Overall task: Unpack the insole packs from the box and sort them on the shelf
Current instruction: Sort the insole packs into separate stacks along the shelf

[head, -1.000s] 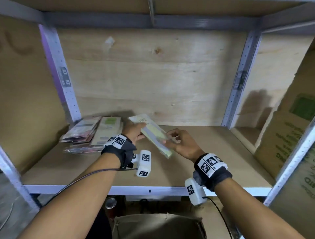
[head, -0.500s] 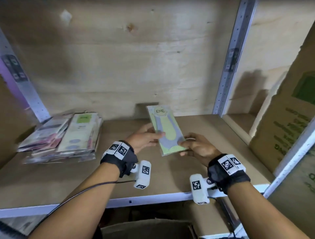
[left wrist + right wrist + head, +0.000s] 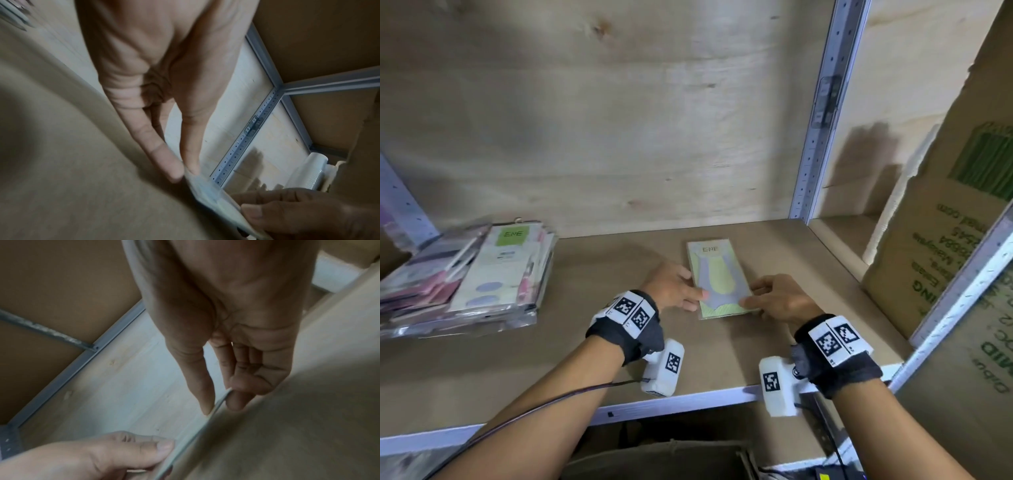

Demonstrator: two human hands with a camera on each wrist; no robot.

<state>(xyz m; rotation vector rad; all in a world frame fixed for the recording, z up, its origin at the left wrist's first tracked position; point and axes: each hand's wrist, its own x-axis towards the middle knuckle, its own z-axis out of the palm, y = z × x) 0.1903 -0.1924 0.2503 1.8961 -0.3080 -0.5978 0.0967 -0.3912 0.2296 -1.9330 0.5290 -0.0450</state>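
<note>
1. Flat pale-green insole pack in clear film, with a grey and yellow insole outline and an "ENE" label [image 3: 717, 277]: lies lengthwise on the brown board shelf [image 3: 599, 342], right of centre, label end toward the back wall. Whether its near end has fully settled on the board cannot be told.

2. Left hand [image 3: 671, 286]: thumb on top of the pack's near-left edge, fingers curled at or under that edge; the left wrist view shows thumb and forefinger pinching the edge.

3. Right hand [image 3: 777, 299]: pinches the near-right corner, thumb above, fingertips [image 3: 234, 402] beneath, as the right wrist view shows.

4. Handling, by judgement: light, thin and fairly stiff from its card backing, though likely to flex if held by one end only. The film looks glossy and may slip, so a pinch across the long edges near the middle or lower corners seems safest. Not fragile, but the corners could crease.

5. Stack of mixed insole packs, pink, grey and white with a green "ENE" label on top [image 3: 482, 274]: at the shelf's left end, well apart from the green pack.

6. Surroundings: plywood back panel [image 3: 619, 120]; perforated grey metal upright [image 3: 822, 113]; brown printed cardboard carton [image 3: 941, 240] to the right; open cardboard box [image 3: 661, 459] below the shelf edge.
</note>
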